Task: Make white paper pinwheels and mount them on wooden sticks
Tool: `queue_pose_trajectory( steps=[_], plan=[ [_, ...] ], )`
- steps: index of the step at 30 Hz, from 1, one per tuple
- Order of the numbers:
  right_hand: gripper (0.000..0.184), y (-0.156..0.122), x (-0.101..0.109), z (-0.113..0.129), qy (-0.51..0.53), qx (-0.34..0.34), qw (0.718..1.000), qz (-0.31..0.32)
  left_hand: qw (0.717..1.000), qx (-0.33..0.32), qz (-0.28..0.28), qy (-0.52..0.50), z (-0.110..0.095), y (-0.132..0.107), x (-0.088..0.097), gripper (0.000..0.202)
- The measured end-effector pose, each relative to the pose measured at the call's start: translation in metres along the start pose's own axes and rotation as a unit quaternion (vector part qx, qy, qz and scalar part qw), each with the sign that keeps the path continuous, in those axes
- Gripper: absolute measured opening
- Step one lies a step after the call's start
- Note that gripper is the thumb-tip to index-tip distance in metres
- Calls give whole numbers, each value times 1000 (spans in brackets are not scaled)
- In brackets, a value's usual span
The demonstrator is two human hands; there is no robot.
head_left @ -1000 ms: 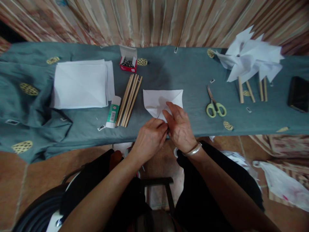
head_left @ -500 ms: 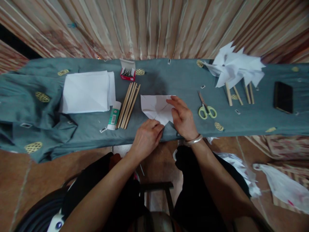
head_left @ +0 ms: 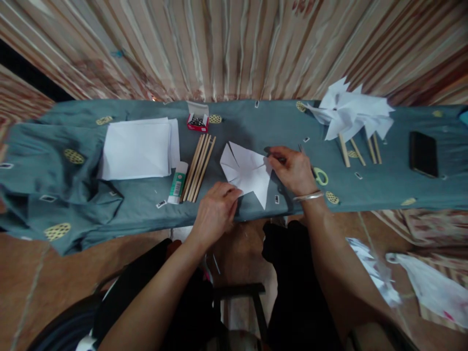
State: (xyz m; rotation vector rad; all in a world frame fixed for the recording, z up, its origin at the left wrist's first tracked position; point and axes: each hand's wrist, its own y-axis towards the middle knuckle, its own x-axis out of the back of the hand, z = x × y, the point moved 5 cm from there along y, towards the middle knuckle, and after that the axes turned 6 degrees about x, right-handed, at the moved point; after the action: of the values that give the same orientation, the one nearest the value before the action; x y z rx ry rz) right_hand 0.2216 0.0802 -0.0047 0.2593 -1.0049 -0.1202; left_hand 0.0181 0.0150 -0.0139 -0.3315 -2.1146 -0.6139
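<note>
A white sheet of paper [head_left: 248,170], cut in from its corners, lies at the front middle of the cloth-covered table. My left hand [head_left: 218,202] pinches its lower left edge between thumb and fingers. At the paper's right side my right hand [head_left: 291,166] has its fingers closed on the upper right corner. Just behind the right hand are green-handled scissors [head_left: 321,176], partly hidden by that hand. To the left of the paper lie several wooden sticks [head_left: 199,168] side by side, next to a green and white glue stick [head_left: 178,183].
A stack of white paper [head_left: 135,148] lies at the left. A small open red box of metal pins [head_left: 198,122] stands at the back. White paper pinwheels [head_left: 353,109] on sticks lie at the right, near a dark phone-like object [head_left: 423,153]. A curtain [head_left: 234,48] hangs behind the table.
The paper has been turned and its flaps spread apart. My right hand has moved right, from lying over the paper to gripping its corner, now covering part of the scissors.
</note>
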Motion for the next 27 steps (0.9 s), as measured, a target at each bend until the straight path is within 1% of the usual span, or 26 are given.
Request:
queue_pose_trajectory(
  steps=[2, 4, 9, 11, 13, 15, 17, 19, 22, 25, 27],
  plan=[
    [28, -4, 7, -7, 25, -27, 999, 0, 1000, 8, -4, 3, 5, 2, 2, 22],
    [27, -10, 9, -14, 64, -48, 997, 13, 1000, 18, -11, 13, 11, 4, 4, 24],
    [31, -30, 0, -34, 181, -101, 976, 66, 998, 42, -34, 38, 22, 13, 10, 31],
    [30, -39, -1, -37, 193, -114, 972, 66, 997, 43, -52, 34, 20, 15, 13, 33],
    [28, -47, 1, -35, 176, -124, 975, 59, 997, 30, -68, 21, 12, 15, 14, 32],
    [27, -53, 5, -30, 141, -131, 980, 56, 999, -1, -52, 9, -2, 13, 10, 29],
    [26, -59, 7, -24, 116, -137, 982, 61, 999, -41, -9, 8, -17, 10, 0, 28],
    [26, -65, 8, -18, 119, -144, 980, 73, 998, -58, 28, 22, -27, 8, -10, 28],
    [23, -73, 7, -13, 132, -150, 975, 93, 996, -58, 58, 40, -32, 6, -20, 24],
    [16, -76, 11, -7, 124, -126, 978, 109, 996, -58, 63, 33, -31, 6, -23, 20],
    [17, -76, 19, -4, 87, -104, 987, 82, 996, -62, 56, 25, -31, 6, -23, 17]
  ],
)
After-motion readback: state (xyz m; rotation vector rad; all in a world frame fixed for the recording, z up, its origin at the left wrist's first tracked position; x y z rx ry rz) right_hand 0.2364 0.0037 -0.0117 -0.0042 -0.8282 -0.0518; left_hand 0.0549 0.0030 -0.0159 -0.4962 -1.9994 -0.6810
